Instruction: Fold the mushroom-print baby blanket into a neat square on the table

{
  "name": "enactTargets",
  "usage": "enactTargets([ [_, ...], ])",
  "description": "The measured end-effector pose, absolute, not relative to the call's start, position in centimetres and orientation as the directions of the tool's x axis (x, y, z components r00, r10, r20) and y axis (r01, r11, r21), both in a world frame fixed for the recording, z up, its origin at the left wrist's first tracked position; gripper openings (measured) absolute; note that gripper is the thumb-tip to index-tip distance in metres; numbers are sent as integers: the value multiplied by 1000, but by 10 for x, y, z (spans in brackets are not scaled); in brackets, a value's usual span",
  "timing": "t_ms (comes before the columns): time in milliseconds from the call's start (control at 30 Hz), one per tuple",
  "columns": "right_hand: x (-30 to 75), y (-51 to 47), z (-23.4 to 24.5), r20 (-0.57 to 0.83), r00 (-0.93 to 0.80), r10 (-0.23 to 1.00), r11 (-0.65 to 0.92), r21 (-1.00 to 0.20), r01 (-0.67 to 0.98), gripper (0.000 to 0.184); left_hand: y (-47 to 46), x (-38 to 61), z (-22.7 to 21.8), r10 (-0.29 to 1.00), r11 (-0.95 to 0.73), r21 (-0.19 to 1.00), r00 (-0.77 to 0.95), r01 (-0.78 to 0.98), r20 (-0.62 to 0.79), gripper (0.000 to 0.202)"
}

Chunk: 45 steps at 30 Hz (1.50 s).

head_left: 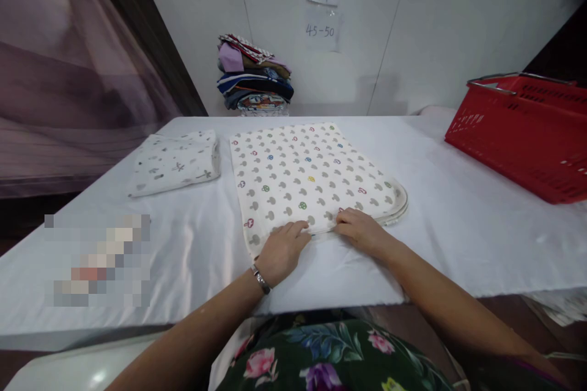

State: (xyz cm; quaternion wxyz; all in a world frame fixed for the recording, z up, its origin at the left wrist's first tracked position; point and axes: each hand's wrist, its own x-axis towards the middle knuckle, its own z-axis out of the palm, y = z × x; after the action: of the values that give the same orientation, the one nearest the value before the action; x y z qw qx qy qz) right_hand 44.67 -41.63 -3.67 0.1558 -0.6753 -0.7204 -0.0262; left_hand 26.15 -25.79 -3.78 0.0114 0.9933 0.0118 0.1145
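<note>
A white cloth printed with grey and coloured mushrooms [293, 177] lies folded flat on the table in front of me, its layers showing at the rounded right corner. Both hands are at its near edge. My left hand [282, 253], with a metal bracelet at the wrist, is closed on the edge left of the middle, fingers on top. To the right, my right hand [362, 231] pinches the same edge, fingers bent and thumb low. What lies under the fingertips is hidden.
Another folded white cloth with a grey print [177, 162] lies to the left. A stack of folded fabrics [254, 76] stands at the back by the wall. A red basket [518, 134] sits on the right of the white-covered table [440, 244]. A blurred patch [98, 263] covers something front left.
</note>
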Motion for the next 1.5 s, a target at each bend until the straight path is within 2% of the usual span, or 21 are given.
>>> enactTargets([
  [200, 446, -419, -36, 266, -49, 963, 103, -191, 976, 22, -261, 263, -30, 47, -997, 73, 982, 34, 185, 16],
  [500, 447, -418, -35, 266, -26, 964, 92, -238, 967, 20, -257, 270, -24, 67, -988, 147, 991, 49, 119, 25],
  [667, 448, -418, -37, 256, -19, 966, 82, -240, 967, 22, -257, 271, -23, 52, -992, 115, 994, 41, 94, 17],
  [800, 447, -417, -38, 240, -3, 971, 57, -218, 974, 24, -258, 272, -25, 45, -996, 83, 990, 34, 131, 22],
  [1033, 447, -415, -39, 254, -4, 967, 63, -227, 972, 19, -261, 276, -26, 123, -990, 91, 976, 108, 181, 19],
  [1333, 451, -421, -37, 237, 30, 971, 27, -235, 972, 21, -270, 270, -37, 18, -1000, -11, 978, 21, 208, 17],
  [1500, 448, -421, -35, 219, 77, 973, -13, -282, 959, 22, -271, 262, -36, 9, -1000, 14, 974, 6, 228, 15],
])
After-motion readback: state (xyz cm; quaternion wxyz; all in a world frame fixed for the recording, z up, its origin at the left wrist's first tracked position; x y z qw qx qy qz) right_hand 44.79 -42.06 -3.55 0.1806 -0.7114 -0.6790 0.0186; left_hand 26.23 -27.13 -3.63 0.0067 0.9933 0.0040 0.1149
